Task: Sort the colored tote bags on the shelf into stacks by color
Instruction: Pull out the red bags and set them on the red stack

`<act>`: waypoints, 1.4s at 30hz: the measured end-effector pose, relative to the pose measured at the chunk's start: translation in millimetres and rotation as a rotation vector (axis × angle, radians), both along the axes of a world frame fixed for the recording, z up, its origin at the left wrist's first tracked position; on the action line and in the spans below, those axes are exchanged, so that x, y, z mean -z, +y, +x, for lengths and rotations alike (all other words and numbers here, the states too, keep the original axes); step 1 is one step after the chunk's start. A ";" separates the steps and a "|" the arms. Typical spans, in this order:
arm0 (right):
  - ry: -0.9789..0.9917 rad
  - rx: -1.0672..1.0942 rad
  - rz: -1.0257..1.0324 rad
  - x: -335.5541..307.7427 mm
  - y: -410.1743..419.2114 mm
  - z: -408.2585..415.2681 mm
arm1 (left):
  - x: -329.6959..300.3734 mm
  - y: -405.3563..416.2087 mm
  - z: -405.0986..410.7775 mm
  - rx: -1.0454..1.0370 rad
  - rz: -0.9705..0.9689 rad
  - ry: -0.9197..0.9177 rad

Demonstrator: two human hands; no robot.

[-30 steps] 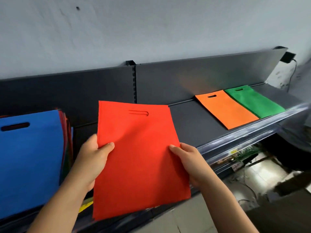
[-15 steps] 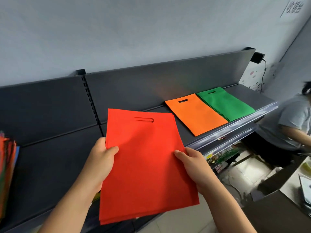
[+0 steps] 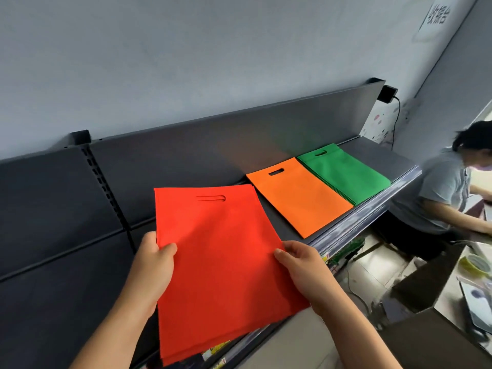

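Note:
I hold a thin stack of red tote bags flat over the dark shelf. My left hand grips its left edge, thumb on top. My right hand grips its right edge, thumb on top as well. Further right on the shelf lies an orange tote bag stack, and beside it a green tote bag stack. The red bags' top right corner is just left of the orange stack.
The shelf's clear plastic front rail runs along the edge. A person in a grey shirt sits at the far right by a counter. A black adapter with a cable hangs on the wall.
The view has swung right, and the mixed pile at the left has left the frame. The red bags in both hands have moved right, closer to the orange stack.

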State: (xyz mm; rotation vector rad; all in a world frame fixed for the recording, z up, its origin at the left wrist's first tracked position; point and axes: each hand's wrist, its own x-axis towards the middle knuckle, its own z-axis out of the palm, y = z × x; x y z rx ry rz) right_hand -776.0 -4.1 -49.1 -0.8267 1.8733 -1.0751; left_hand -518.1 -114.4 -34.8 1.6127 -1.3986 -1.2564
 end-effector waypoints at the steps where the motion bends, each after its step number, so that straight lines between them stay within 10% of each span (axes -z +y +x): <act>1: 0.027 0.002 0.000 4.6 -6.7 -1.9 | 5.0 -6.8 -1.9 0.009 0.001 -0.016; 26: 0.638 -0.401 0.156 66.8 -143.7 -105.0 | 55.6 -37.0 -90.3 -0.057 0.084 -0.328; 42: 0.635 -0.601 0.147 54.3 -142.5 -139.4 | 67.2 -24.8 -143.7 -0.177 0.017 -0.434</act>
